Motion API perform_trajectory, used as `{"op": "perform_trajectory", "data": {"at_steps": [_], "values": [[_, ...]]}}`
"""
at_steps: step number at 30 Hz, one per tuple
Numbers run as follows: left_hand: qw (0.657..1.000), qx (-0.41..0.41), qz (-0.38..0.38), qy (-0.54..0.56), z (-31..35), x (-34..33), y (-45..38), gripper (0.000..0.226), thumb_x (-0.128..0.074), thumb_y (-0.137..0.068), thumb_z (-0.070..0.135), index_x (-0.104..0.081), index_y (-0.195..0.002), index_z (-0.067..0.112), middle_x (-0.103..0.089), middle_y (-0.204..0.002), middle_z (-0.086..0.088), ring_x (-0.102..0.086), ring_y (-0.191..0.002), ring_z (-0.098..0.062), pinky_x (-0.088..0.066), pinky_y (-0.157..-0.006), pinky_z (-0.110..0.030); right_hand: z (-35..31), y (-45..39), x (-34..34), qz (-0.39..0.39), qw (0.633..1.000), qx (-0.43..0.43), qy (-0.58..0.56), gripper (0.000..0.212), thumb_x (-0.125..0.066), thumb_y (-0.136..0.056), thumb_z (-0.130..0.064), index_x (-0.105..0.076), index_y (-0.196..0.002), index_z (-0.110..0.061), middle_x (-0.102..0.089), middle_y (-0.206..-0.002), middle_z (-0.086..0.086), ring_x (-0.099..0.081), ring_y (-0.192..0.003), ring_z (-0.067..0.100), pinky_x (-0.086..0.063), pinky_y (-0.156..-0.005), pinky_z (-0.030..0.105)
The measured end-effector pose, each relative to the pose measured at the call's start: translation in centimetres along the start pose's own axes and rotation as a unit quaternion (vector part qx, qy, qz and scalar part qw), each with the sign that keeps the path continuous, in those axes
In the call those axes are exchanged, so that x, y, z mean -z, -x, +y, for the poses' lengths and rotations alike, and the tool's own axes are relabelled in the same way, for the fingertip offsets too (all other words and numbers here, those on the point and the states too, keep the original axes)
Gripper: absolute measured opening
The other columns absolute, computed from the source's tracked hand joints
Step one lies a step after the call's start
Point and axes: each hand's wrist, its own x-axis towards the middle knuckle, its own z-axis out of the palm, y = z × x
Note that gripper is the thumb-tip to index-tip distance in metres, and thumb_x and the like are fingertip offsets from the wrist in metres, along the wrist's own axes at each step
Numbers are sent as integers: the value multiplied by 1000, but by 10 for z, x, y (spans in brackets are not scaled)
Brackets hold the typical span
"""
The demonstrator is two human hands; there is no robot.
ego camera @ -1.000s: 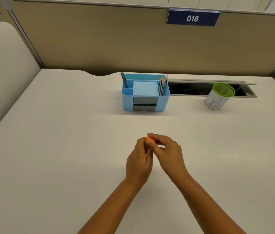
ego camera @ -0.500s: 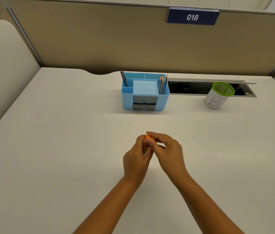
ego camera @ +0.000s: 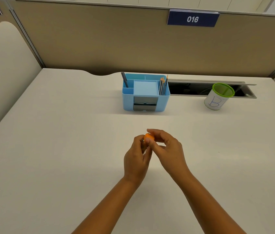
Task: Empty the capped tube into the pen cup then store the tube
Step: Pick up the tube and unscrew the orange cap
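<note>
My left hand (ego camera: 137, 159) is wrapped around a small tube (ego camera: 143, 144), whose body is almost fully hidden inside the fist. The tube's orange cap (ego camera: 148, 136) sticks out at the top. My right hand (ego camera: 166, 149) pinches that cap between thumb and forefinger. Both hands hover over the middle of the white desk (ego camera: 65, 149). The pen cup (ego camera: 218, 96), white with a green rim and a blue letter B, stands at the back right, well away from my hands. I cannot tell what is inside it.
A light blue desk organizer (ego camera: 146, 93) with a pen, several pencils and a grey drawer stands at the back centre. Behind the cup lies an open cable slot (ego camera: 201, 89). Beige partitions wall the desk at the back and left.
Both hands stay together on the tube, drifting slightly left and up in view. More of the orange cap shows between my right fingers now.
</note>
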Motion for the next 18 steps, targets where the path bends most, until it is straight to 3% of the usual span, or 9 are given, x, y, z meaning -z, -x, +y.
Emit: {"op": "perform_trajectory", "data": {"at_steps": [2, 6, 10, 14, 16, 18], "values": [[1000, 3, -4, 3, -2, 0, 3, 22, -45, -88, 41, -44, -105, 29, -56, -86, 21, -59, -69, 5, -47, -59, -3, -2, -1, 3, -15, 1000, 11, 13, 27, -63, -84, -28, -54, -105, -41, -57, -92, -27, -55, -84, -18, -40, -64, -7], [1000, 4, -4, -9, -6, 1, 6, 19, -44, -87, 40, -41, -103, 31, -53, -84, 19, -58, -66, -4, -45, -59, -2, -1, -10, 12, 10, 1000, 2, 21, 32, -61, -85, -27, -55, -116, -32, -59, -105, -12, -58, -91, 2, -43, -63, -3], [1000, 12, 6, -22, -10, 0, 6, 25, -44, -87, 36, -43, -108, 22, -52, -91, 13, -56, -74, 2, -44, -61, -1, 12, -20, 19, 15, 998, -25, 55, 36, -59, -86, -21, -53, -121, -28, -52, -111, -6, -54, -97, 9, -41, -81, 15], [1000, 11, 5, -19, -11, -2, 7, 21, -44, -87, 35, -40, -107, 29, -50, -90, 20, -56, -75, 3, -44, -65, 0, 36, -23, 20, 23, 994, -36, 104, 26, -62, -83, -13, -63, -107, -22, -53, -114, 2, -51, -92, 7, -38, -62, -7], [1000, 11, -1, -22, -11, -2, 7, 20, -44, -88, 35, -38, -106, 32, -48, -90, 26, -56, -76, 5, -44, -66, 0, 49, -26, 18, 32, 991, -43, 119, 21, -65, -80, -12, -64, -101, -18, -54, -112, 7, -51, -88, 9, -41, -63, -4], [1000, 12, -9, -23, -11, -3, 8, 21, -43, -88, 37, -39, -108, 30, -49, -90, 23, -55, -77, 6, -44, -65, -1, 62, -28, 14, 35, 988, -61, 141, 18, -67, -79, -11, -60, -96, -15, -54, -109, 9, -52, -86, 12, -45, -73, 10]]}}
